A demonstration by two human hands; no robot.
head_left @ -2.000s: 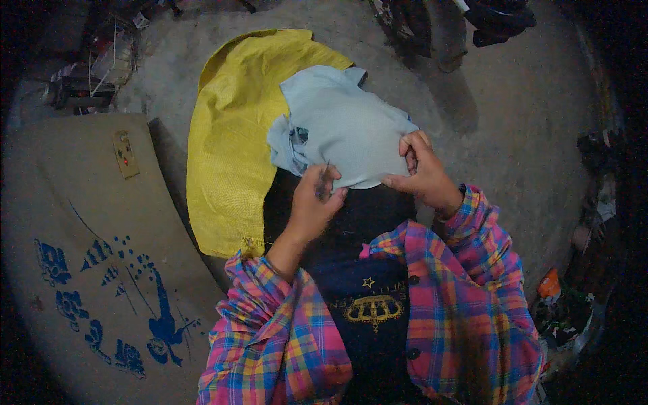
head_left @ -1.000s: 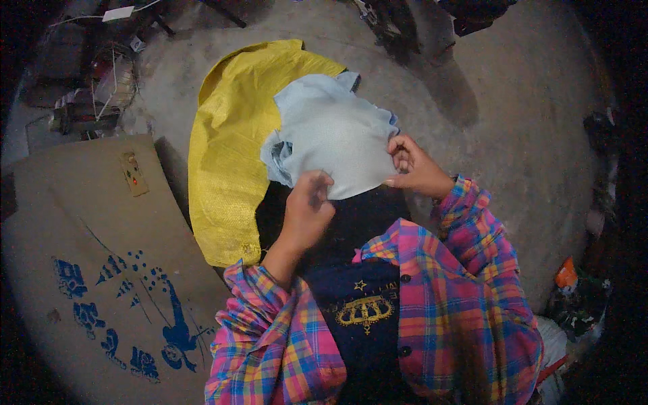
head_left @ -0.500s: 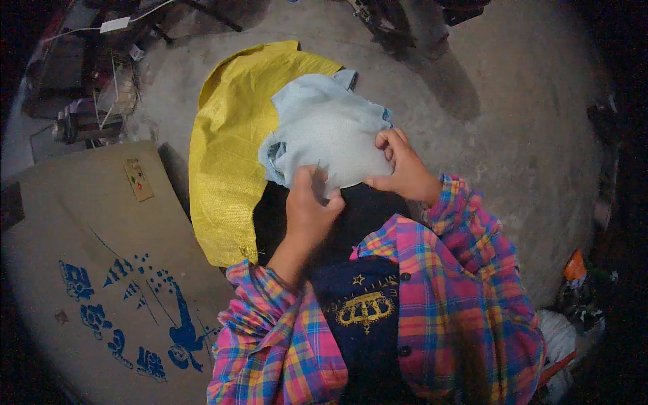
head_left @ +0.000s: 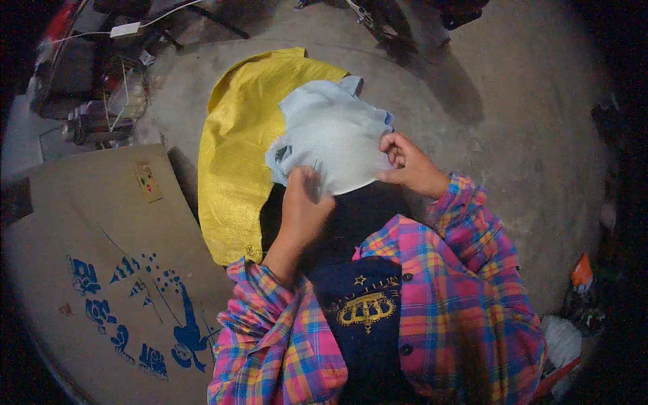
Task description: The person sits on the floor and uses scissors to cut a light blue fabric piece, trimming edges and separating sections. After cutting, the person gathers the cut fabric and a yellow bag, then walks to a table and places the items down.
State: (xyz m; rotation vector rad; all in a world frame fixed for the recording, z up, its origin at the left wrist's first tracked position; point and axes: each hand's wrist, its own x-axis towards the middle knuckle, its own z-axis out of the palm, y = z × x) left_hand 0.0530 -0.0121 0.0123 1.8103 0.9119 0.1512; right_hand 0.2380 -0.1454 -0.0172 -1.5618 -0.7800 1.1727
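Spread over my lap is a light blue piece of fabric (head_left: 337, 138), its edges folded and ragged, perhaps a garment. At its near left edge, my left hand (head_left: 304, 202) has curled, slightly blurred fingers. A thin dark sliver pokes up beside those fingers, too small to name. My right hand (head_left: 413, 165) grips the right edge of the fabric between thumb and bent fingers. Beneath and to the left of the fabric lies a yellow woven sack (head_left: 236, 148), draped over my left leg.
On the left stands a large cardboard box (head_left: 54, 216) with blue printing. Behind it are a wire rack (head_left: 125, 101) and a white power strip (head_left: 125, 30) on a cable. White plastic bags (head_left: 561, 341) and an orange item (head_left: 582, 271) lie at the right. Grey concrete floor (head_left: 533, 135) surrounds me.
The view has shifted slightly, moving the surroundings a little right and down. My left hand has moved slightly at the fabric's near edge; my right hand stays at the right edge.
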